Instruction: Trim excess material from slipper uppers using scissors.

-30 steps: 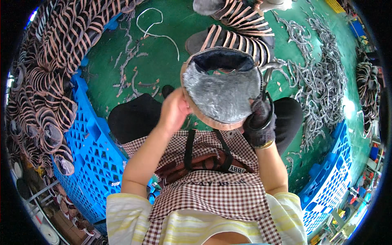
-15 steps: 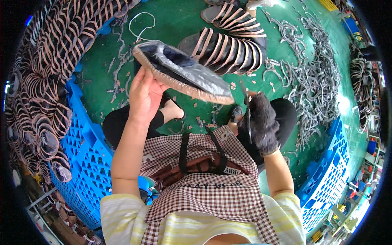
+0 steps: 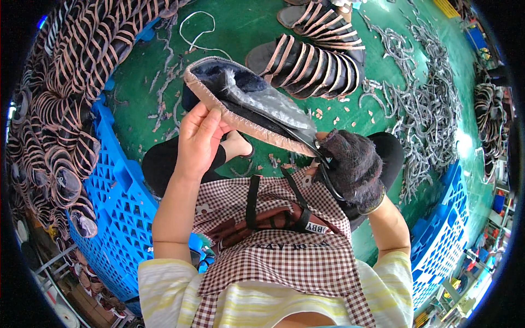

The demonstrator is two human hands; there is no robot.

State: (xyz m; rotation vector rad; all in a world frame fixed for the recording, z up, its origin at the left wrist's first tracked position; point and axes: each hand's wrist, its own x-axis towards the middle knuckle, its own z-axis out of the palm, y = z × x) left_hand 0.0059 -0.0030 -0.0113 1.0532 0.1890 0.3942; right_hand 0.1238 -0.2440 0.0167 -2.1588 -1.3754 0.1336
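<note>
Fleece-lined slipper [image 3: 249, 112] is up between both hands: bare left hand [image 3: 199, 139] clamps its near rim, gloved right hand [image 3: 353, 167] grips its right end. Finished striped slippers [image 3: 314, 65] lie far on the green floor [image 3: 158, 87], and more fill the left blue crate [image 3: 123, 202]; this one looks mid-work.

head-worn fisheye, looking down, close

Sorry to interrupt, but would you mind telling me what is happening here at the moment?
A seated person in a checked apron holds a fur-lined shoe part up over their lap. The bare left hand grips its stitched edge, while the right hand, in a dark fingerless glove, holds the other end. Finished strapped sandals lie on the green floor ahead, with trimmings scattered about and blue crates at either side.
</note>
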